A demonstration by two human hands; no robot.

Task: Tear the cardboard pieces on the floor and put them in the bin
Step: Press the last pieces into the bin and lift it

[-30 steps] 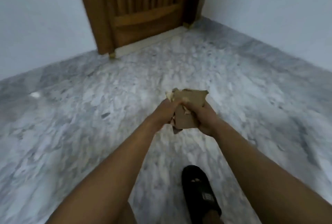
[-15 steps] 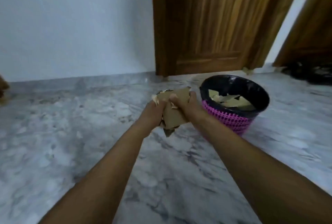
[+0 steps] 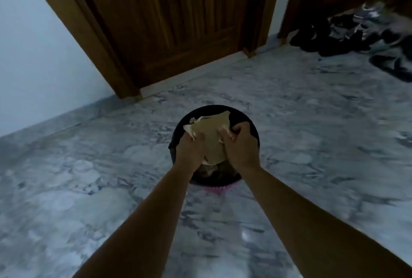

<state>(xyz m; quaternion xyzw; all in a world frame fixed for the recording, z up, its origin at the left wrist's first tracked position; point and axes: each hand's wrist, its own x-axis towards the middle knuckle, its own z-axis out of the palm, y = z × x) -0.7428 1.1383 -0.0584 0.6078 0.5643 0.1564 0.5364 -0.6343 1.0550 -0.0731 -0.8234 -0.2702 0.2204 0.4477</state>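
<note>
Half a second ago the bin (image 3: 249, 121) stood off to the right; now both hands hold the cardboard pieces (image 3: 211, 137) directly above its black mouth. Left hand (image 3: 189, 146) and right hand (image 3: 240, 146) each grip the crumpled bundle with curled fingers. Beyond it on the marble floor (image 3: 89, 177) stands a wooden door (image 3: 167, 21).

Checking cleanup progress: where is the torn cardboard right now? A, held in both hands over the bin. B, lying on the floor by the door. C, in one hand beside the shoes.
A: the left hand and right hand both grip the cardboard above the bin.
</note>
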